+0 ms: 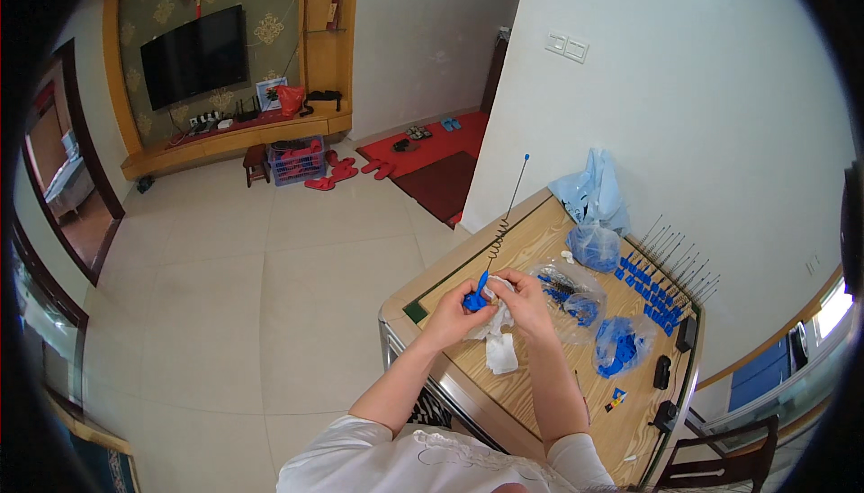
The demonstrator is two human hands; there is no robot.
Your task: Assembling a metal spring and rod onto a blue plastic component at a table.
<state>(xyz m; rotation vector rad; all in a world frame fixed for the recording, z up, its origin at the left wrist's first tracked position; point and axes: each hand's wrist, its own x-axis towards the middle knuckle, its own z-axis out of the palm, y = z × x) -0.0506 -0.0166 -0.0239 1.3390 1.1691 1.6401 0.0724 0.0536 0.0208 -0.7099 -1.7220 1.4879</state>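
The left hand grasps the blue base piece between thumb and fingers. The right hand is closed on the white tissue, close against the same piece; exact finger contact is partly hidden. The piece is above the near left part of the wood-grain table. Step in hand, as judged: wiping or seating the joint. The next move calls for a steady left grip and light right-hand pressure, without bending the wire.

From the base rises a thin dark wire, its coiled section springy, ending in a small blue tip. Beyond lie crinkled, translucent plastic bags of blue parts, and rows of blue blocks bearing slender upright wires.
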